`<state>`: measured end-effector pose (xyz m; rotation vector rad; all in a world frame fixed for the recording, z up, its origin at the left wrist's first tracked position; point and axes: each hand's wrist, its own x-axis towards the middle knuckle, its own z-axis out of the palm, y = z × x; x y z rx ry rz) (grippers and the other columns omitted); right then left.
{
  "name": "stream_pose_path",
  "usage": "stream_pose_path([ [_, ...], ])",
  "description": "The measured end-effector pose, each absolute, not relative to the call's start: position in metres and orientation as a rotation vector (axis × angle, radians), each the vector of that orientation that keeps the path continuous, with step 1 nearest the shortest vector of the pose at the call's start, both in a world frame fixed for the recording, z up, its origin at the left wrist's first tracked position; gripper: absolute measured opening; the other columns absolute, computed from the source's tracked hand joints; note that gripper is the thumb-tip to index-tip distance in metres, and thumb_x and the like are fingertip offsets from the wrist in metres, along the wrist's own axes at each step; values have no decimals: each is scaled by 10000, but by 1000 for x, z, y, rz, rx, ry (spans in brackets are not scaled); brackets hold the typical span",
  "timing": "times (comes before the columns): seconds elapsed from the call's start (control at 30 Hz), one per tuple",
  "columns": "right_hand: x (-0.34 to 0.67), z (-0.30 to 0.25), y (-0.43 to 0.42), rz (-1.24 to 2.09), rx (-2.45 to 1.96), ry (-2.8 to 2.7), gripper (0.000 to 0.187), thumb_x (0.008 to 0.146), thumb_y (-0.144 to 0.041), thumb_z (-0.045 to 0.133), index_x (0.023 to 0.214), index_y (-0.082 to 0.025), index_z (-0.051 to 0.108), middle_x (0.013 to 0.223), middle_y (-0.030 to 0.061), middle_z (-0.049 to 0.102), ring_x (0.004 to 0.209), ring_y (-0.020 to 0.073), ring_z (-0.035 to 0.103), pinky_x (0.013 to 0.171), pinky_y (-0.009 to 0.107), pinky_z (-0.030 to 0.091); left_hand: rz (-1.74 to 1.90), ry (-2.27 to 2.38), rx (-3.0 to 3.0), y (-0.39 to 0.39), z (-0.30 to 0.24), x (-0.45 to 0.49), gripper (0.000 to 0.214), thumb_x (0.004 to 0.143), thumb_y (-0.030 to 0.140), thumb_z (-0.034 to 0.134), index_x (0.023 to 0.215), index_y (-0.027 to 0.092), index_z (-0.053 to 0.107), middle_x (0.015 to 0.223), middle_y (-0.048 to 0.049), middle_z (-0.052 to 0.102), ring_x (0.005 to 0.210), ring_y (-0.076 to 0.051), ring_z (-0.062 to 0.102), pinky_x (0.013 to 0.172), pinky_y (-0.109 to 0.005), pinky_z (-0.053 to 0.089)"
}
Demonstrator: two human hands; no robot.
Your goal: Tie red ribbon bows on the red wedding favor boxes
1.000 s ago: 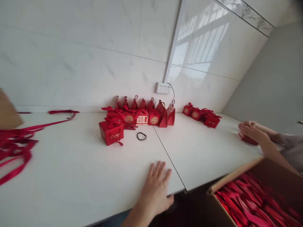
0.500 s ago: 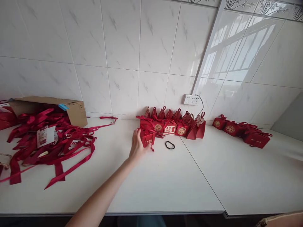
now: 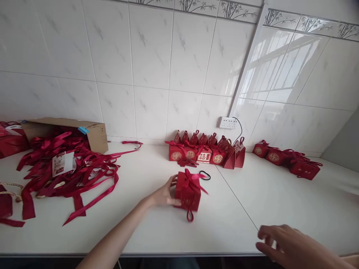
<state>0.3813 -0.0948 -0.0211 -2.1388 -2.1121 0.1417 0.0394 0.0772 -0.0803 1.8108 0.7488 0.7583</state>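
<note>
My left hand grips a small red gift box with a ribbon bow on top, held just above the white table near its middle. My right hand hovers over the table's front edge at the lower right, fingers apart and slightly curled, holding nothing. A row of finished red gift boxes stands against the tiled wall behind the held box. A black hair tie lies on the table just behind the box.
A heap of red ribbons spreads over the left of the table, beside an open cardboard box lying on its side. More red boxes sit at the right by the wall. A white wall socket has a cord.
My left hand has taken one red box from the front of the row and pulled it toward me. My right hand has come into view at the lower right.
</note>
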Motion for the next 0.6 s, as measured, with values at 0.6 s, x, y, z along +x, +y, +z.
stream_pose_path([
  [0.6, 281, 16, 48, 381, -1881, -2063, 316, 898, -411, 440, 1020, -177, 614, 1078, 96, 670, 963, 234, 634, 779, 304, 469, 784, 1159, 1658, 70, -78, 31, 245, 826, 323, 438, 926, 144, 572, 935, -53, 653, 539, -120, 654, 625, -262, 506],
])
